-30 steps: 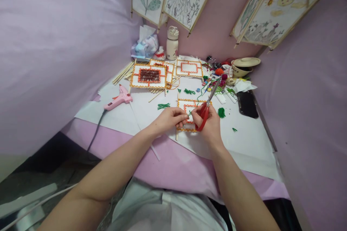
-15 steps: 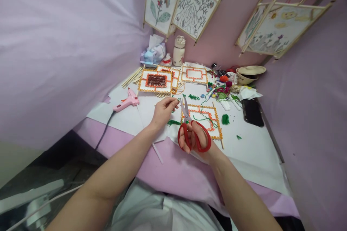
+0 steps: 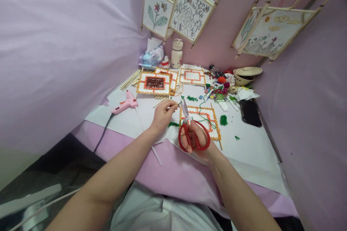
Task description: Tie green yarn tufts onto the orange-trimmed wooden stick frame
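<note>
My right hand (image 3: 195,136) is closed round the red handles of a pair of scissors (image 3: 185,111), whose blades point away from me. To their left, my left hand (image 3: 165,112) pinches a short piece of green yarn (image 3: 179,103) at its fingertips, close beside the blades. Under the scissors lies a stick frame (image 3: 217,124) edged with orange looped yarn, a loose green strand crossing it. A bundle of cut green yarn (image 3: 173,124) rests near my left wrist. Right of the frame sits a wound green yarn skein (image 3: 223,120).
A pink glue gun (image 3: 126,103) with a cord lies at the left. Further back stand finished-looking yarn frames (image 3: 154,82), a tissue pack (image 3: 151,56) and a bottle (image 3: 177,54). A phone (image 3: 251,112) and a lidded bowl (image 3: 245,77) are at the right. Framed drawings (image 3: 191,11) hang above.
The scissor blades have come closer together, and the green yarn now shows beside them at my left fingertips. The whole view has shifted slightly.
</note>
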{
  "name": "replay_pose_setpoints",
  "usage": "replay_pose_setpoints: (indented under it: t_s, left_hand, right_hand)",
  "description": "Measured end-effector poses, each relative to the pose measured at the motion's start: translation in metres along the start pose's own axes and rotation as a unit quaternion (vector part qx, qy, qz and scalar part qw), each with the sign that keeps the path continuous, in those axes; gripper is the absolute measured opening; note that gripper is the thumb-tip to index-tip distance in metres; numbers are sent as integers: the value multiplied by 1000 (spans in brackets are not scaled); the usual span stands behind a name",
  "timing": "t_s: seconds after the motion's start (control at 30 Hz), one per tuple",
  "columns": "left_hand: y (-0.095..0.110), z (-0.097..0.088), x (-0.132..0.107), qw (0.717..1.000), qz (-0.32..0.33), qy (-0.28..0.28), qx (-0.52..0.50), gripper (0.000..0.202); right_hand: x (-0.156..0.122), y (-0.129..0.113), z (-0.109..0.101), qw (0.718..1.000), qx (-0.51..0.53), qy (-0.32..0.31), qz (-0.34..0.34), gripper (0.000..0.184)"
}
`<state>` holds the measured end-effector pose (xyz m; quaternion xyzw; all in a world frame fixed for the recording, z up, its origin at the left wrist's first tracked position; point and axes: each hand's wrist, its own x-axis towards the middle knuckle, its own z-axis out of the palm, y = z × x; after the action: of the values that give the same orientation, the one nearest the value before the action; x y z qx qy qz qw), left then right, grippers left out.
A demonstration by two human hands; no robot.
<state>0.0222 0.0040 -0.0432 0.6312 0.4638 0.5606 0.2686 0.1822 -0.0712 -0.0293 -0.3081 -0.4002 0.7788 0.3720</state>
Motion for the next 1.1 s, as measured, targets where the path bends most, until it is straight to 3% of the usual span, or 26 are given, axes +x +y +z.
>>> replay_pose_setpoints:
  t_s: [0.13,0.33,0.5,0.67,0.73,0.83,0.93,1.0,1.1]
  left_hand:
    - [0,0,-1,999,33,4,36,11]
    - [-7,-12,8,994,33,8,100,12]
    - [-19,-37,23,965,39,12,259,15]
    - [-38,-41,26,932,9,-123,342,22]
    - [-42,-41,26,932,-13,-145,332,25]
    - [-38,-43,26,943,-41,-122,307,31]
    - [-25,-44,25,957,-10,-76,278,25]
    - [-15,-43,23,959,25,-126,253,18]
    - [-5,-39,18,929,38,-290,227,14]
  right_hand:
    - [-1,1,1,999,-19,34,-28,46]
    - [-3,-10,-7,976,-47,149,-150,46]
    - [-1,-10,-9,980,-63,126,-138,43]
    - [1,-9,-8,978,-68,133,-144,43]
    - [1,-10,-8,978,-72,132,-146,42]
    - [1,-11,-9,977,-82,137,-140,42]
    - [0,-11,-9,974,-99,149,-137,41]
    - [0,-11,-10,972,-113,155,-133,41]
    - [0,-11,-11,973,-127,150,-122,41]
